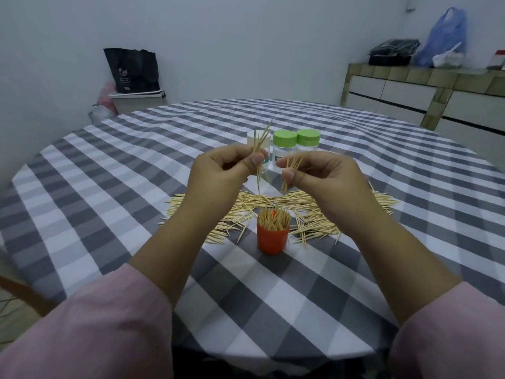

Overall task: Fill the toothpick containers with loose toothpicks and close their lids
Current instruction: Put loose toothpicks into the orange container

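Note:
An open orange toothpick container (272, 239) stands upright near the table's front, packed with toothpicks. Behind it a heap of loose toothpicks (308, 206) spreads over the cloth. My left hand (224, 173) is raised above the heap and pinches a small bundle of toothpicks that point up and down. My right hand (322, 176) is level with it and pinches another small bundle. Behind my hands stand a clear container with a white lid (259, 138) and two clear containers with green lids (285, 139) (308, 138), lids shut.
The round table (109, 187) wears a grey and white checked cloth. A bin with a black bag (134, 75) stands behind it at the left. A tiled counter (426, 86) with a blue plastic bag (445, 36) runs along the right.

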